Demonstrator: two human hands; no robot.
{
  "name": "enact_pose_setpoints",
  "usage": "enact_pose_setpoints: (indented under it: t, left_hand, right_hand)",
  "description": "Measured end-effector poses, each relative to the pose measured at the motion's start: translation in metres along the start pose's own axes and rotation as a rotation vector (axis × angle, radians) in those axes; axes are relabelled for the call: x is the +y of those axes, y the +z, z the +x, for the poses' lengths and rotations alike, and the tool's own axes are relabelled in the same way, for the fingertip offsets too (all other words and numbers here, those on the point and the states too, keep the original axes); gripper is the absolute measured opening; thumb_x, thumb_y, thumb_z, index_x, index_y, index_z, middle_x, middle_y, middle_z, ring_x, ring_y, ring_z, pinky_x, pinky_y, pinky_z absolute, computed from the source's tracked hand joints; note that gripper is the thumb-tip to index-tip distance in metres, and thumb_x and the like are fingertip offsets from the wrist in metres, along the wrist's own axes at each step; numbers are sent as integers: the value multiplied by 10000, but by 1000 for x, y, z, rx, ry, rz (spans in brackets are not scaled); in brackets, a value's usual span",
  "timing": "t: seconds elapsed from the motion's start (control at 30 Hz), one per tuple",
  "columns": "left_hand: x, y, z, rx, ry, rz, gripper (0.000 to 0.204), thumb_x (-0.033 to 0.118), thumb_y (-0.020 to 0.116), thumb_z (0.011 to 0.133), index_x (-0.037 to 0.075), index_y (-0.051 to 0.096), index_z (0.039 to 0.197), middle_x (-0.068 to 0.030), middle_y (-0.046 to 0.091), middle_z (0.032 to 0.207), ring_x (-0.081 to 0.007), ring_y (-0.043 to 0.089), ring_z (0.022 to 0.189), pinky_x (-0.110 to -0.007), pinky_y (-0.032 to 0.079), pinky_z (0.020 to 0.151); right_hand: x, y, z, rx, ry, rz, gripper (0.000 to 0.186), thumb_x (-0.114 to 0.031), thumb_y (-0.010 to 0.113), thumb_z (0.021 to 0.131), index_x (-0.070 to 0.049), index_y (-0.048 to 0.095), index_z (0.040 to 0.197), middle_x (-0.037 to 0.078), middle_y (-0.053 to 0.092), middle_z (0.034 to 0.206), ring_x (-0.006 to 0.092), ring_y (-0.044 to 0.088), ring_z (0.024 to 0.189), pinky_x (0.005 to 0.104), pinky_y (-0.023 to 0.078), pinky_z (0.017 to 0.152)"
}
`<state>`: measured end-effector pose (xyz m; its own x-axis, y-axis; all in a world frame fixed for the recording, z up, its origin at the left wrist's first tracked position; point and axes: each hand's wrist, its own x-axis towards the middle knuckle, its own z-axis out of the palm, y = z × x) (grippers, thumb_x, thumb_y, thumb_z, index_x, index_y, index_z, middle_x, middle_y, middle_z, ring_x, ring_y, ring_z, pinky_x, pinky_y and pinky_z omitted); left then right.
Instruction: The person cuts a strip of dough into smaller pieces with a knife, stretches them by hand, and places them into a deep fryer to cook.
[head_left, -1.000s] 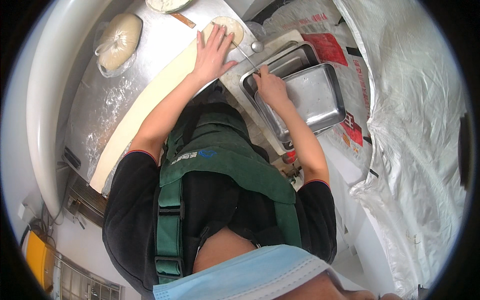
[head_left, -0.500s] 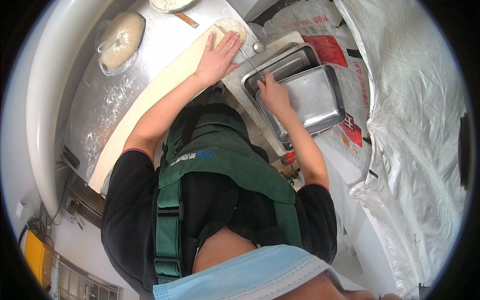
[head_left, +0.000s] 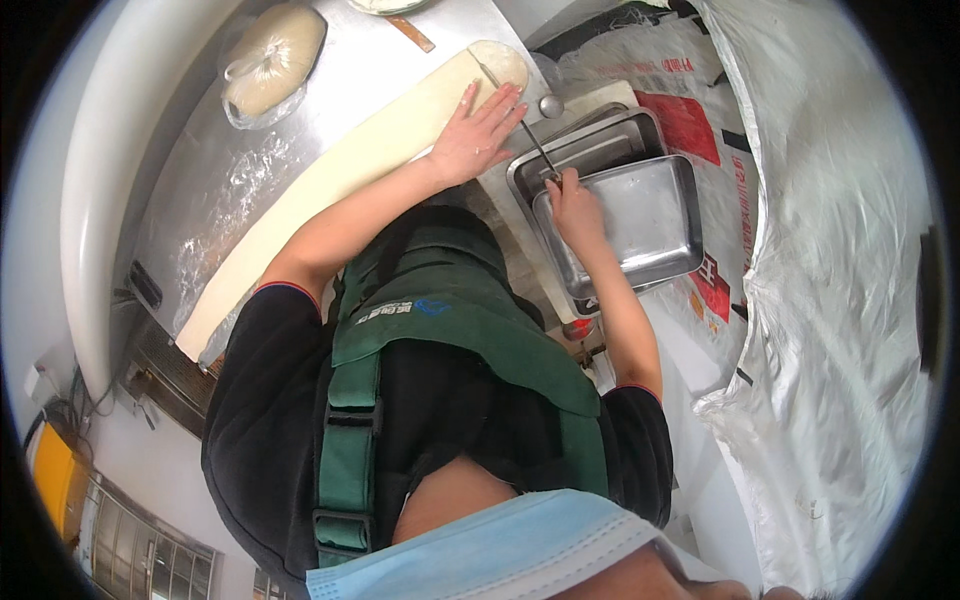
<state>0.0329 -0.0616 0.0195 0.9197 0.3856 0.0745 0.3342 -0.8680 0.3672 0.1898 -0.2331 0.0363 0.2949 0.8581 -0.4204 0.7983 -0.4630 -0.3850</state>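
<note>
A long, flattened strip of pale dough (head_left: pixel 330 195) runs across the metal table, its rounded end at the upper right. My left hand (head_left: pixel 475 135) rests on the dough near that end, fingers stretched out and palm down. In my right hand (head_left: pixel 577 212) is the handle of a long, thin knife (head_left: pixel 537 145), its blade seen nearly edge-on. The blade lies across the dough close to the rounded end, passing by the left fingertips. A seam or cut line at the blade cannot be told apart. Under my right hand sits a shallow metal tray (head_left: pixel 645 220).
A bag-wrapped dough lump (head_left: pixel 275 60) sits on the floured metal table (head_left: pixel 200 190), with a flat wooden strip (head_left: pixel 411 33) and a bowl (head_left: pixel 388 4) beyond. A second metal tray (head_left: pixel 625 125) lies beneath the first. Printed sacks (head_left: pixel 680 130) and silver sheeting (head_left: pixel 840 280) stand right.
The whole view has shifted, so things appear farther right and lower. My left hand has slid slightly right on the dough. The right hand still grips the knife.
</note>
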Motion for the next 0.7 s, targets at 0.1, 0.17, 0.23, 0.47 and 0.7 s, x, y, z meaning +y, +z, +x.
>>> enact_pose_setpoints:
  t: [0.1, 0.17, 0.23, 0.47, 0.7]
  left_hand:
    - [2, 6, -2, 4, -5, 3, 793, 366, 711, 720, 65, 376, 1373, -133, 298, 1462, -259, 235, 1384, -543, 178, 1096]
    - [3, 7, -1, 1, -7, 8, 799, 378, 708, 718, 68, 374, 1375, -138, 295, 1463, -265, 233, 1385, -541, 171, 1098]
    - [5, 5, -1, -1, -5, 8, 805, 389, 703, 719, 72, 369, 1380, -143, 293, 1463, -272, 231, 1384, -538, 163, 1102]
    - [7, 4, -4, -7, -24, -5, 813, 387, 696, 724, 65, 352, 1387, -142, 291, 1464, -279, 229, 1384, -520, 141, 1112]
    - [6, 4, -6, -30, -28, 0, 834, 401, 704, 711, 52, 353, 1382, -151, 286, 1464, -289, 236, 1378, -494, 167, 1112]
  right_hand:
    - [0, -1, -2, 5, -17, -15, 259, -272, 474, 937, -23, 404, 930, 218, 629, 773, 427, 613, 679, 510, 474, 583]
    - [4, 4, -2, 12, -18, -17, 253, -267, 477, 937, -25, 401, 924, 223, 626, 766, 427, 613, 678, 510, 473, 580]
    - [4, 4, -1, 10, -13, -17, 251, -264, 478, 937, -26, 400, 920, 226, 623, 760, 429, 612, 677, 511, 473, 578]
    - [0, -1, 0, 14, -21, -34, 261, -272, 472, 939, -22, 399, 920, 237, 618, 755, 437, 610, 678, 515, 474, 578]
    - [-1, 0, 1, -11, -13, -92, 258, -270, 469, 940, -21, 398, 945, 231, 625, 770, 431, 615, 684, 517, 478, 591]
